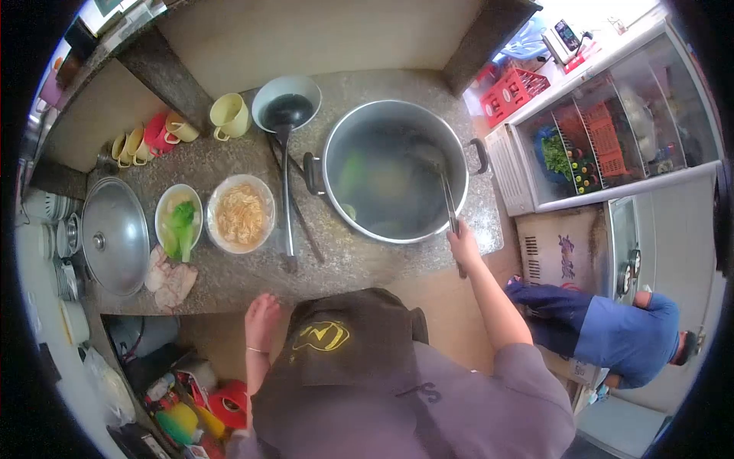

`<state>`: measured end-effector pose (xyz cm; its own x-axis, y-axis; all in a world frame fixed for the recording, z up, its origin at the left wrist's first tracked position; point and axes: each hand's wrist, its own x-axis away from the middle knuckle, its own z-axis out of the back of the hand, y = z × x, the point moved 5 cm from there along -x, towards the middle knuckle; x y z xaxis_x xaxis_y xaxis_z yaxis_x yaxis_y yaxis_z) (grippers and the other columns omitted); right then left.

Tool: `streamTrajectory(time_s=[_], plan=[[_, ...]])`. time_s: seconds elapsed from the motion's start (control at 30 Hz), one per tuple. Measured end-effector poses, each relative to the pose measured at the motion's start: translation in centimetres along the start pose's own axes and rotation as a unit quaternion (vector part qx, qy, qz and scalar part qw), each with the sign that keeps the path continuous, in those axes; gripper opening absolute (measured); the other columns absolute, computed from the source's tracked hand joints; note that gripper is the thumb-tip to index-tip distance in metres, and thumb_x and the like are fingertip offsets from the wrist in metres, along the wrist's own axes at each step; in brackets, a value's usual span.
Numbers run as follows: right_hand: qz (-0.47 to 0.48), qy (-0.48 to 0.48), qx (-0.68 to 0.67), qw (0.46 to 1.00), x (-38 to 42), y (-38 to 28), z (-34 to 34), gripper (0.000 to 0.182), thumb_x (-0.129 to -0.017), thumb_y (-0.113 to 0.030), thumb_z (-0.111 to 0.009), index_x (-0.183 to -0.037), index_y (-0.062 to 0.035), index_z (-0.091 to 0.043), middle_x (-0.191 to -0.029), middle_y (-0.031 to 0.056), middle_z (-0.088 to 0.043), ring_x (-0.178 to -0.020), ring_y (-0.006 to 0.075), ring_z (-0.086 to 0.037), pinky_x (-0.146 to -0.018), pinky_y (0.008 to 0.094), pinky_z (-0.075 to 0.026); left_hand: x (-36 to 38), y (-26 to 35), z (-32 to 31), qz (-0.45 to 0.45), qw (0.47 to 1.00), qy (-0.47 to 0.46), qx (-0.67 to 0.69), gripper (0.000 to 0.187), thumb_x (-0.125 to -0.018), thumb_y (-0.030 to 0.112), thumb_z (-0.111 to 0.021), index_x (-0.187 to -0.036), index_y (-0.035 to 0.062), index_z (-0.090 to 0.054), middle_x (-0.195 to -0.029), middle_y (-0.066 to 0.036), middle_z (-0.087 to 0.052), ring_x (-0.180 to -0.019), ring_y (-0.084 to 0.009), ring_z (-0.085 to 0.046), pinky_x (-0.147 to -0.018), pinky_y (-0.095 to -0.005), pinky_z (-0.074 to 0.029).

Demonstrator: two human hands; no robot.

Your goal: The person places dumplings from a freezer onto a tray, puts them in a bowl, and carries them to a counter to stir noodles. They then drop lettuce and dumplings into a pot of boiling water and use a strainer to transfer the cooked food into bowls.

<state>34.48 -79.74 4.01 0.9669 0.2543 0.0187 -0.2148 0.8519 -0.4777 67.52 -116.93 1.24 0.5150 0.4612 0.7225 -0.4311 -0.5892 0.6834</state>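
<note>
My right hand (pixel 463 245) is closed around the handle of a long metal ladle (pixel 449 200). It slants over the near right rim of a large two-handled metal pot (pixel 334 200). The ladle's head is blurred in the cloudy liquid, where pale green pieces (pixel 352 174) show. My left hand (pixel 262 314) is at the counter's front edge, its fingers loosely curled with nothing visible in them. Beyond it stand a bowl of noodles (pixel 241 214) and a bowl with green leafy vegetables (pixel 180 226). A pinkish cloth (pixel 168 281) lies beside them.
A second ladle (pixel 287 195) leans out of a bowl (pixel 306 86) of dark liquid. Left are a domed lid (pixel 115 237) and yellow mugs (pixel 229 115). A glass-fronted fridge (pixel 612 130) and a person in blue (pixel 627 336) are at the right.
</note>
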Motion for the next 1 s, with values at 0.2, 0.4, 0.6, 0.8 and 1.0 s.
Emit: streamTrajectory(time_s=[0.2,0.4,0.6,0.8,1.0], plan=[[-0.45,-0.153,-0.739,0.477,5.9,-0.8,2.7,0.011,-0.085,-0.019,-0.045,-0.091,-0.0102,-0.042,-0.069,0.0017,-0.041,-0.048,0.0062,-0.035,-0.037,0.018,-0.03,0.8,-3.0,1.1,-0.005,0.999,0.027,0.028,0.035,-0.082,0.028,-0.052,-0.111,0.0082,-0.048,-0.107,-0.005,-0.054,-0.087,-0.0151,-0.054,-0.072,-0.027,-0.043],[-0.42,-0.239,-0.771,0.414,7.8,-2.3,4.3,0.013,-0.086,-0.02,-0.044,-0.089,-0.0078,-0.041,-0.07,0.0028,-0.041,-0.047,0.0059,-0.033,-0.037,0.0163,-0.028,0.7,-3.7,-0.2,0.01,0.999,0.043,0.002,0.035,-0.082,0.029,-0.054,-0.109,0.0078,-0.049,-0.104,-0.005,-0.055,-0.086,-0.0158,-0.055,-0.072,-0.027,-0.043],[-0.382,-0.249,-0.631,0.628,2.2,-3.7,-2.3,0.013,-0.086,-0.02,-0.043,-0.085,-0.0072,-0.04,-0.068,0.0038,-0.043,-0.047,0.0083,-0.035,-0.038,0.0198,-0.03,0.5,-3.0,-1.6,-0.025,0.999,0.018,0.036,0.032,-0.082,0.028,-0.053,-0.107,0.0076,-0.051,-0.1,-0.004,-0.056,-0.085,-0.0147,-0.056,-0.072,-0.026,-0.044],[-0.377,-0.312,-0.586,0.646,-1.4,-6.9,-7.3,0.013,-0.086,-0.019,-0.043,-0.083,-0.0072,-0.04,-0.066,0.0035,-0.043,-0.048,0.0089,-0.036,-0.04,0.0212,-0.031,2.5,-3.8,-0.1,-0.031,0.997,0.068,0.015,0.029,-0.083,0.026,-0.053,-0.106,0.0079,-0.051,-0.098,-0.004,-0.057,-0.083,-0.0134,-0.056,-0.069,-0.0243,-0.044],[-0.336,-0.403,-0.522,0.673,1.1,-3.7,-3.7,0.013,-0.086,-0.02,-0.041,-0.089,-0.0074,-0.041,-0.068,0.0028,-0.042,-0.049,0.0072,-0.036,-0.039,0.0196,-0.03,4.2,-7.4,1.7,0.004,0.992,0.113,0.048,0.03,-0.083,0.026,-0.053,-0.108,0.0092,-0.051,-0.099,-0.003,-0.056,-0.083,-0.0131,-0.056,-0.068,-0.0245,-0.044]])
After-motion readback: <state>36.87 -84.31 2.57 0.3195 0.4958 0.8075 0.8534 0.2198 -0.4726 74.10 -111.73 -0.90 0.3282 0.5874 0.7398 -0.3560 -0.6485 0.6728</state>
